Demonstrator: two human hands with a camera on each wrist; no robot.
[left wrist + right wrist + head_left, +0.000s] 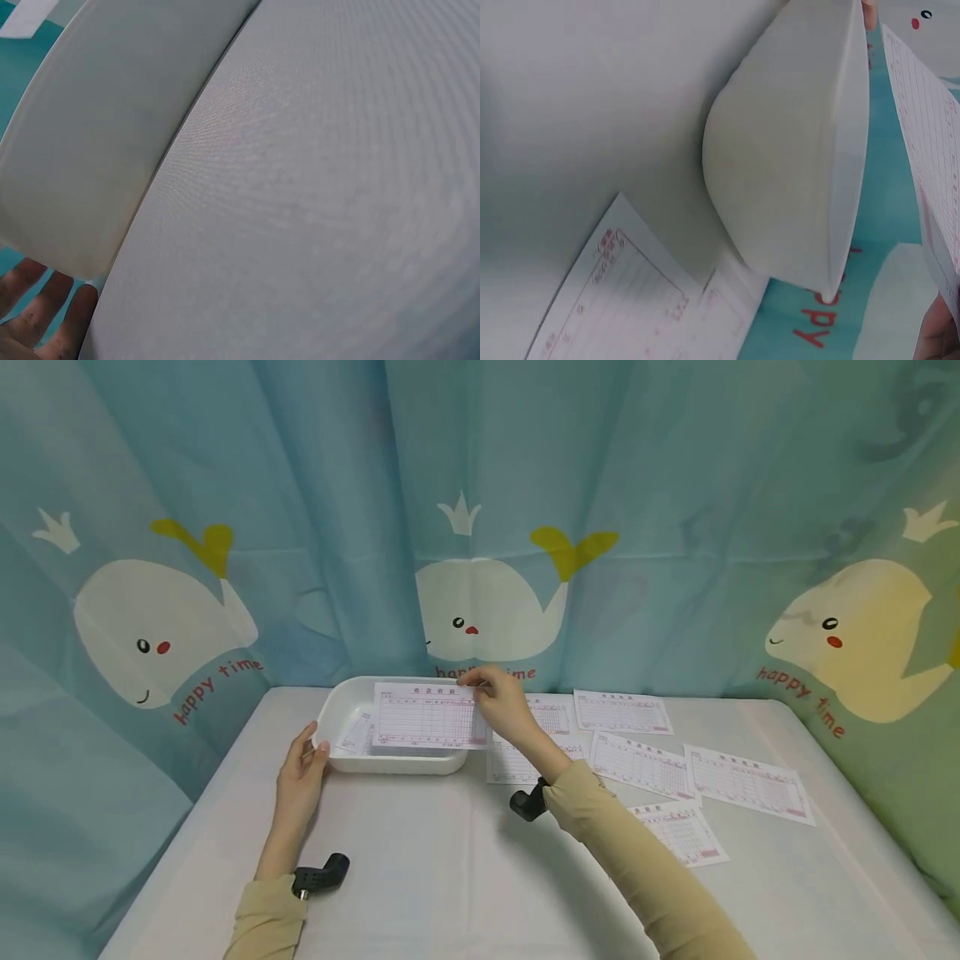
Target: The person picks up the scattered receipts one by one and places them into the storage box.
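A white rectangular tray (334, 710) stands at the back of the table, left of centre; its outer wall (90, 157) fills the left wrist view and shows as a curved white side (795, 165) in the right wrist view. My left hand (302, 768) rests against the tray's near left corner with fingers fairly straight. My right hand (498, 700) pinches the top right corner of a pink-printed paper form (427, 717) and holds it over the tray. The same form (930, 142) appears edge-on at the right. Another slip (357, 733) lies inside the tray.
Several more pink forms (637, 764) lie spread on the white table right of the tray, one (622, 300) close by its wall. A blue whale-print curtain (487, 527) hangs right behind the table. Black wrist cameras (321, 875) sit on both forearms.
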